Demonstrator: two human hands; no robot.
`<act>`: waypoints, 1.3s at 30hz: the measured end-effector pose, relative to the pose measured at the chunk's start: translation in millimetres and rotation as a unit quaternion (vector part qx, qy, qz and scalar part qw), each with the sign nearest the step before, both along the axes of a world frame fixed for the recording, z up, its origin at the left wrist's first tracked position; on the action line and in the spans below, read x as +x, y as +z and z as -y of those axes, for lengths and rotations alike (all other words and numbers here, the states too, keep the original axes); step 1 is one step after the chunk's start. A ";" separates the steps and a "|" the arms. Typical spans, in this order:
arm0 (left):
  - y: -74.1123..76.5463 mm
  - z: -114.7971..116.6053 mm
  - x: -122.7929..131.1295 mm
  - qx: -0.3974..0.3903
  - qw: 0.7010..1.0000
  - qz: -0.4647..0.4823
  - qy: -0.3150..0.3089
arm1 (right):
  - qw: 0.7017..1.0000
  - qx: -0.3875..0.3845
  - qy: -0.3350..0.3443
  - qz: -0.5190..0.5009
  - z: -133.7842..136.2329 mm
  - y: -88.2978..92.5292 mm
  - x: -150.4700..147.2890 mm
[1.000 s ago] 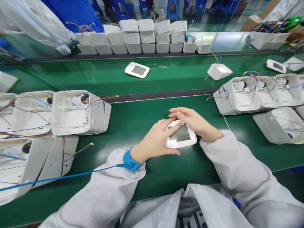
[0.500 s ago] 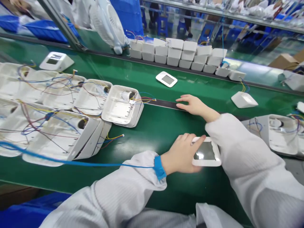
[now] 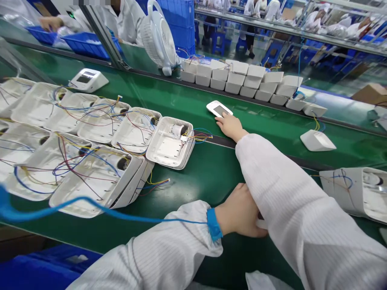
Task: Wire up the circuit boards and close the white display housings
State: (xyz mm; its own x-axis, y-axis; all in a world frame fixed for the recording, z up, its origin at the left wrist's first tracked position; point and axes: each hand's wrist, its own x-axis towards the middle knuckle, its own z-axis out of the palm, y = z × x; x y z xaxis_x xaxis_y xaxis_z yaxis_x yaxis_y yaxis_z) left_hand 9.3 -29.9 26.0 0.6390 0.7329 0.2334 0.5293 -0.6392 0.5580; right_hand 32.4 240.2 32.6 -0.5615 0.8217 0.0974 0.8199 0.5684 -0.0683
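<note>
My right hand [image 3: 231, 127] reaches forward across the table. Its fingertips are closed on the near right edge of a white display panel [image 3: 214, 106], a flat rounded frame with a grey screen. Below, my left hand [image 3: 240, 211] grips a second white display panel [image 3: 261, 222], nearly all of it hidden by the hand and my right sleeve. A blue wrist strap with a cord circles my left wrist. Left of my hands lies an open white housing [image 3: 163, 149], with a round motor-like part and loose coloured wires.
Rows of open white housings [image 3: 99, 121] with trailing wires cover the left side. More housings [image 3: 350, 189] stand at right. A white wedge-shaped unit [image 3: 317, 140], a fan [image 3: 160, 38] and stacked white cases [image 3: 236, 80] are farther back. A co-worker's hand [image 3: 51, 23] is over blue trays.
My right hand has gone from hovering above the table to the far display panel. My right sleeve now covers most of the panel in my left hand. The view has shifted slightly.
</note>
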 end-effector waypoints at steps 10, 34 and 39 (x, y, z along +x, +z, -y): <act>2.0 3.1 3.3 0.022 1.000 -0.004 0.016 | 0.982 0.010 0.187 -0.016 109.3 33.3 53.8; 8.8 -5.8 -14.4 -0.054 0.978 0.171 0.106 | 0.878 -0.093 -0.142 -0.448 260.2 10.7 174.8; 12.5 -6.3 -13.6 -0.054 0.981 0.161 0.098 | 0.888 -0.081 -0.121 -0.437 265.6 10.4 174.3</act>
